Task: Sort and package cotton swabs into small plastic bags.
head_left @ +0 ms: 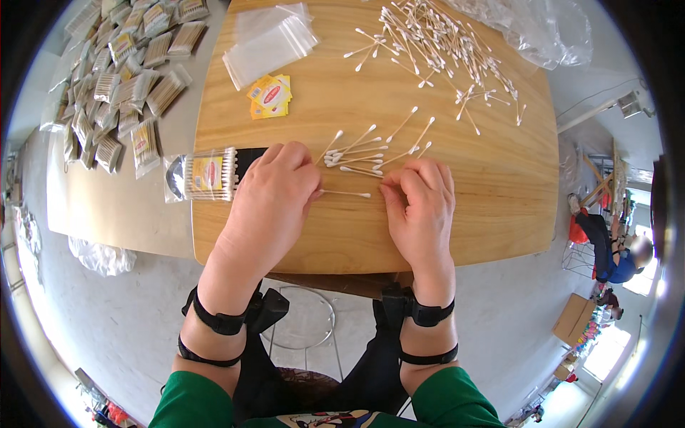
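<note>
My left hand (277, 189) is closed in a pinch at the table's front left. A cotton swab (346, 193) sticks out to the right from its fingertips. Beside that hand lies a clear bag packed with cotton swabs (230, 173), with a yellow card (207, 173) inside; a black strip (248, 158) extends from the bag toward my knuckles. My right hand (422, 200) has thumb and forefinger pressed together, and whatever is between them is hidden. A small group of loose cotton swabs (357, 153) lies on the wood just beyond and between both hands.
A large heap of cotton swabs (435, 43) spreads over the far right of the wooden table (492, 207). Empty clear bags (267, 46) and yellow cards (270, 96) lie far left. Filled packs (128, 89) pile on the grey surface at left. Crumpled clear plastic (546, 32) sits at the far right corner.
</note>
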Demonstrator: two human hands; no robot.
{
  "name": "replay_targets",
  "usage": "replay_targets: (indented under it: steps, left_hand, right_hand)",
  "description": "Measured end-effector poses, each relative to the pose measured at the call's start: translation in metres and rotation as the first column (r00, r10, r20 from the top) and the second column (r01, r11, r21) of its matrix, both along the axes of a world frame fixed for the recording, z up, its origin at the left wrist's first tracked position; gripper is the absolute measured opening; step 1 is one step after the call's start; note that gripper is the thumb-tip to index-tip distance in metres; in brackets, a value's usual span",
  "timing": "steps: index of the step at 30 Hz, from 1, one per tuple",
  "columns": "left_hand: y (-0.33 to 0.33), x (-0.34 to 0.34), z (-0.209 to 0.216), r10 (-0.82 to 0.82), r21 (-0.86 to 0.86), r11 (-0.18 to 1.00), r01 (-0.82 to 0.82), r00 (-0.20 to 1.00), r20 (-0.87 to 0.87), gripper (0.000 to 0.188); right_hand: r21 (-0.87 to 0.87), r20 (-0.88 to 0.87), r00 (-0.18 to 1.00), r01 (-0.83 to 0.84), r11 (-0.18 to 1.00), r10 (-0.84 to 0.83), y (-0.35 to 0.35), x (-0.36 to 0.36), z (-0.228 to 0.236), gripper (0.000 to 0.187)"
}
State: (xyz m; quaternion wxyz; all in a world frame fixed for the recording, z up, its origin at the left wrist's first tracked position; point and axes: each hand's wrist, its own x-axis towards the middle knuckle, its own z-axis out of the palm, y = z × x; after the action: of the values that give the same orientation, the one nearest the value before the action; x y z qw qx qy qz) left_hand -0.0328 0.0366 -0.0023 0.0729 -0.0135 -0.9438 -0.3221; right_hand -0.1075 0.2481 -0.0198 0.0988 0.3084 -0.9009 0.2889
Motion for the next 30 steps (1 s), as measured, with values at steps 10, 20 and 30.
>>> replay_targets:
  steps: [10,20,30]
  left_hand:
    - [0.002,-0.008,-0.010,0.206,0.012,0.978,-0.206,0.978,-0.004,0.021]
    - [0.004,-0.011,-0.012,0.214,0.078,0.974,-0.213,0.977,-0.005,0.015]
    - [0.000,-0.015,-0.019,0.252,0.084,0.965,-0.250,0.968,-0.007,0.006]
  right_hand:
    - [0.001,-0.032,0.999,-0.012,1.000,0.012,-0.007,0.002,0.000,0.015]
    - [-0.026,-0.031,0.999,0.034,0.999,-0.035,-0.014,0.000,0.001,0.017]
    - [-0.025,-0.036,0.999,0.032,0.999,-0.033,-0.020,-0.003,-0.001,0.017]
